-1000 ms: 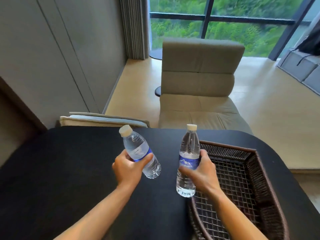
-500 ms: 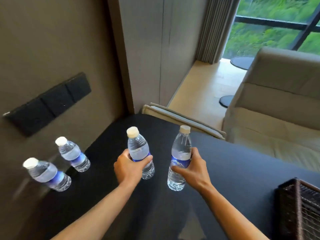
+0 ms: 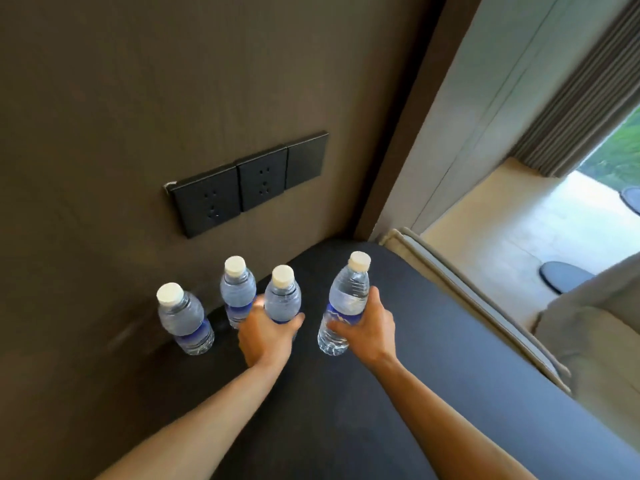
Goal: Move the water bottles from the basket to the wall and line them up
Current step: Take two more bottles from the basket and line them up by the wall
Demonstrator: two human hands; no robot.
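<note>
Two clear water bottles with white caps and blue labels stand on the black table [image 3: 433, 393] against the brown wall [image 3: 138, 98]: one bottle [image 3: 185, 320] at the left, another bottle [image 3: 237, 292] just right of it. My left hand [image 3: 266, 336] grips a third bottle [image 3: 282, 294] upright, close beside the second one. My right hand [image 3: 367, 325] holds a fourth bottle [image 3: 346, 299], tilted slightly, further right and away from the wall. The basket is out of view.
A row of black wall sockets [image 3: 247, 183] sits above the standing bottles. The table's far edge meets a folded grey cushion [image 3: 467, 292]. A beige sofa [image 3: 599, 327], a curtain [image 3: 581, 109] and the pale floor [image 3: 519, 216] lie to the right.
My view has swung left toward the wall. Both hands have carried their bottles from near the basket to the wall, beside the two standing bottles. The basket has left the view.
</note>
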